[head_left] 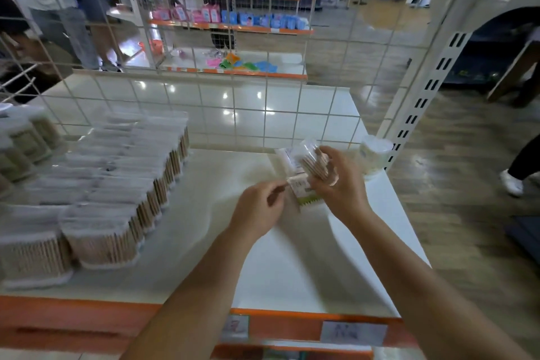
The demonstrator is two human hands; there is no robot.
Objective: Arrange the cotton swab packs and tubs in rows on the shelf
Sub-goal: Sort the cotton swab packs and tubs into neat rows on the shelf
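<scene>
Here the right hand [336, 184] grips a clear swab pack [314, 162] above the white shelf [277, 266] — the left hand [258, 207] pinches its paper label [301, 185]. Rows of packs [117, 190] stand at left — a tub [374, 155] near the right post.

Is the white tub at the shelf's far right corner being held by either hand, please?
No, the white tub stands alone; right hand holds a swab pack.

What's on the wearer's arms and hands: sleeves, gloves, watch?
Nothing visible. Both forearms are bare up to the frame edge, no sleeves in view. The left hand and right hand are bare: no gloves, rings, watch or bands that show.
</scene>
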